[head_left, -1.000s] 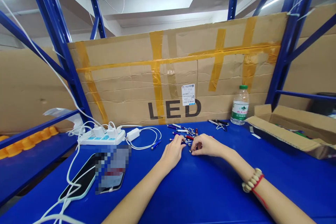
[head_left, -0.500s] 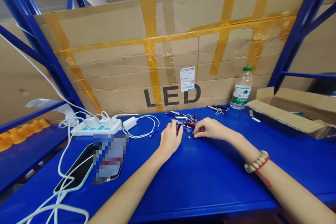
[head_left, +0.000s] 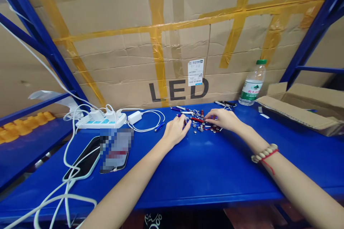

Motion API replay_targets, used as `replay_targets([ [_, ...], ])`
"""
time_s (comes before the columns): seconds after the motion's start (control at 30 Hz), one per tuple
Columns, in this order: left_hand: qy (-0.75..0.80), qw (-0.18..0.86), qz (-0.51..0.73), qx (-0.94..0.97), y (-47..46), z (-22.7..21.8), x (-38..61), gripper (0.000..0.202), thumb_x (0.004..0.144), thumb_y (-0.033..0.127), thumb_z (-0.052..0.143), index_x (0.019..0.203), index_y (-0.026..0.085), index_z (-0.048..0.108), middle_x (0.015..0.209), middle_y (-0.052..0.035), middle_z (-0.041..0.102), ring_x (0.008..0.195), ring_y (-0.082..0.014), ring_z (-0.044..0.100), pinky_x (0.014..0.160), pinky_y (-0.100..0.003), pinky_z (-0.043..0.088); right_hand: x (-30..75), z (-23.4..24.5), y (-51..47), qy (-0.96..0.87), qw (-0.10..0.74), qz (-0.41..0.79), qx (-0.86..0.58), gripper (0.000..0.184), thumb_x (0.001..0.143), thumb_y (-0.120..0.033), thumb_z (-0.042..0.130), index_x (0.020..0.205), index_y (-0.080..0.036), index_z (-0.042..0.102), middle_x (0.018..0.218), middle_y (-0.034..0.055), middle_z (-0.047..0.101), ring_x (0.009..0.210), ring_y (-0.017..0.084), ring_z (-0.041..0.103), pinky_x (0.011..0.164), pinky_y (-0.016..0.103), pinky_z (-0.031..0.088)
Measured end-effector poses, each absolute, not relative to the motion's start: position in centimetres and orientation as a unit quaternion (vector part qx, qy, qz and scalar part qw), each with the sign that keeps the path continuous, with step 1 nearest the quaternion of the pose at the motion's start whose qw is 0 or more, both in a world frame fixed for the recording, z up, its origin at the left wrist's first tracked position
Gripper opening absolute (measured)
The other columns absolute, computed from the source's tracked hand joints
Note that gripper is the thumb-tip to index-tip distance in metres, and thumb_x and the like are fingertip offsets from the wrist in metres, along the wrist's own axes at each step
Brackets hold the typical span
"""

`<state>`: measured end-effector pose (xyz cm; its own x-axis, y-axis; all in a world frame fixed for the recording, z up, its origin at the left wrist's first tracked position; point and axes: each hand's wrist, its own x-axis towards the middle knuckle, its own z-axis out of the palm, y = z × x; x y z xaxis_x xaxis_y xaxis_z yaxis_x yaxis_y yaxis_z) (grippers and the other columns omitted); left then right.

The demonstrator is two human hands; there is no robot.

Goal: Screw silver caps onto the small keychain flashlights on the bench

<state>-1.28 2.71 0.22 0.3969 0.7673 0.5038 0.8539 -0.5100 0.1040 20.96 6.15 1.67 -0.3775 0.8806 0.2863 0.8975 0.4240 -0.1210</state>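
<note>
My left hand [head_left: 176, 130] curls at the left side of a pile of small metal parts. Its thumb and fingers close around a small dark piece that they mostly cover. From the right, my right hand [head_left: 223, 118] pinches at the end of a red pen-shaped tube [head_left: 197, 119] in the pile. Blue pen-shaped tubes [head_left: 176, 109] and a silver one [head_left: 186, 113] lie behind the hands. Several small round silver pieces [head_left: 195, 132] are scattered in front, along with thin metal clips or rings. A separate blue tube [head_left: 159, 126] lies left of my left hand.
At left are a white power strip [head_left: 102, 123], a charger [head_left: 134, 117], loose cables and two phones [head_left: 83, 159]. Dark and silver pens [head_left: 225, 103], a water bottle [head_left: 252, 87] and an open cardboard box [head_left: 298, 109] stand at right. Taped cardboard [head_left: 129, 61] walls the back.
My right hand has lifted off the front of the pile and moved up to the red tube, uncovering round pieces and tubes. My left hand stays in place. The view has tilted down slightly.
</note>
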Motion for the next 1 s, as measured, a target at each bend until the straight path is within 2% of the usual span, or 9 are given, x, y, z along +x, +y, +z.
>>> replay_targets([
  [0.23, -0.443, 0.146, -0.229, -0.854, 2.9, 0.9, -2.4, 0.026, 0.091, 0.035, 0.028, 0.086, 0.018, 0.047, 0.081, -0.0031, 0.057, 0.082, -0.0172, 0.053, 0.067, -0.025, 0.042, 21.7, 1.1, 6.7, -0.834, 0.172, 0.006, -0.524, 0.023, 0.080, -0.038, 0.049, 0.091, -0.025, 0.065, 0.091, 0.0008, 0.066, 0.082, 0.017, 0.059, 0.063, 0.024, 0.042],
  [0.4, -0.426, 0.143, -0.235, -0.862, 2.1, 0.7, -2.0, 0.026, 0.091, 0.034, 0.029, 0.087, 0.019, 0.049, 0.085, -0.0025, 0.059, 0.084, -0.0165, 0.052, 0.071, -0.026, 0.042, 22.3, 1.4, 6.6, -0.817, 0.213, 0.032, -0.534, 0.026, 0.079, -0.037, 0.050, 0.099, -0.023, 0.061, 0.084, 0.0012, 0.067, 0.076, 0.016, 0.060, 0.064, 0.026, 0.043],
  [0.57, -0.426, 0.123, -0.238, -0.864, 2.0, 0.3, -1.5, 0.026, 0.091, 0.034, 0.030, 0.089, 0.019, 0.051, 0.085, -0.0025, 0.060, 0.084, -0.0165, 0.054, 0.069, -0.025, 0.043, 22.4, 1.1, 6.8, -0.837, 0.163, 0.069, -0.518, 0.027, 0.071, -0.041, 0.059, 0.086, -0.020, 0.067, 0.082, 0.0032, 0.067, 0.074, 0.017, 0.060, 0.065, 0.025, 0.045],
  [0.77, -0.447, 0.106, -0.247, -0.853, 2.1, 0.1, -1.5, 0.027, 0.091, 0.034, 0.029, 0.096, 0.017, 0.050, 0.083, -0.0037, 0.060, 0.083, -0.0170, 0.056, 0.071, -0.026, 0.044, 22.2, 0.8, 6.9, -0.835, 0.156, 0.093, -0.520, 0.023, 0.074, -0.030, 0.058, 0.091, -0.018, 0.066, 0.080, 0.0033, 0.067, 0.070, 0.014, 0.059, 0.063, 0.023, 0.044],
  [1.0, -0.459, 0.093, -0.217, -0.856, 1.8, 0.4, -1.1, 0.027, 0.091, 0.037, 0.032, 0.098, 0.018, 0.048, 0.084, -0.0037, 0.060, 0.084, -0.0169, 0.058, 0.072, -0.024, 0.045, 22.6, 0.6, 7.2, -0.829, 0.175, 0.094, -0.523, 0.036, 0.070, -0.030, 0.062, 0.104, -0.018, 0.059, 0.083, 0.0036, 0.063, 0.068, 0.014, 0.058, 0.061, 0.023, 0.045],
])
